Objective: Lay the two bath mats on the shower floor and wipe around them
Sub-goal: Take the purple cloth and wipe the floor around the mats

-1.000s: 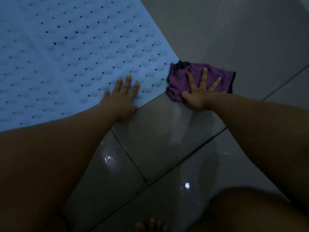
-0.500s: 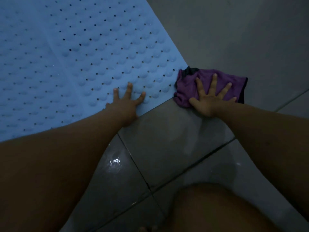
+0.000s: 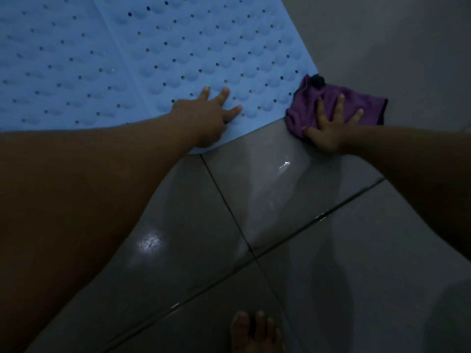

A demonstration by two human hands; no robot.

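Grey tiled shower floor (image 3: pixel 293 200), wet and glinting, fills the lower view. Across the top lies the blue bath mat (image 3: pixel 153 52), flat, its near edge running diagonally from lower left up to a corner at the right; a second mat cannot be made out. The left hand (image 3: pixel 204 115) presses on that edge, fingers spread, gripping nothing. Right at the mat's corner, the right hand (image 3: pixel 328 128) is splayed flat on the purple cloth (image 3: pixel 356 108). Best bet: hold the mat pinned and sweep the cloth alongside its border.
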